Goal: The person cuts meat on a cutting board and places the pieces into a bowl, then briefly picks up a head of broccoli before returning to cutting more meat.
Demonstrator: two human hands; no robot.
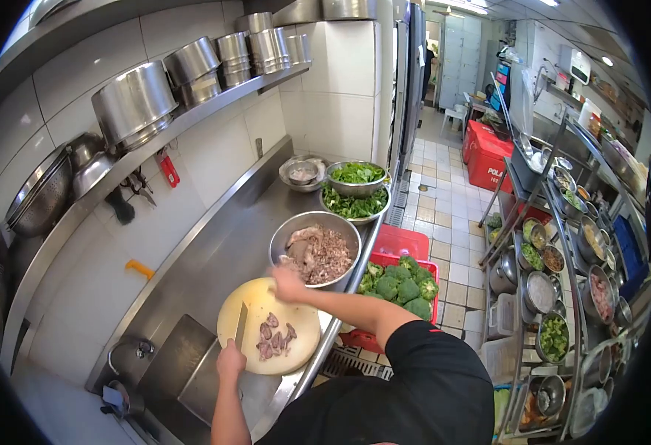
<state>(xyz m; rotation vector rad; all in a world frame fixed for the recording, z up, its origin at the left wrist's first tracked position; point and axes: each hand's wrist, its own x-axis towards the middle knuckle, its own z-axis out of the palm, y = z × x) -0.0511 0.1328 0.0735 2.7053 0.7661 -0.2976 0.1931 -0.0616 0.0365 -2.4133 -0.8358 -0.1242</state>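
The knife [242,325] is in my left hand [230,359], its blade upright over the left part of the round yellowish cutting board [230,308]. Several pieces of dark pinkish meat [268,344] lie on the board, right of the blade. My right hand [288,285] is between the board's far edge and the near rim of a steel bowl [275,236]; its fingers are blurred, and I cannot make out whether they hold anything. That bowl contains a heap of chopped meat [322,256] with larger pale pieces at its left.
Bowls of cut greens [357,173] and a smaller bowl [302,172] stand farther back on the steel counter [225,222]. A sink [181,352] is at left. Broccoli [400,283] fills a red crate on the right. Steel pots [136,104] line the wall shelf; racks hold more bowls.
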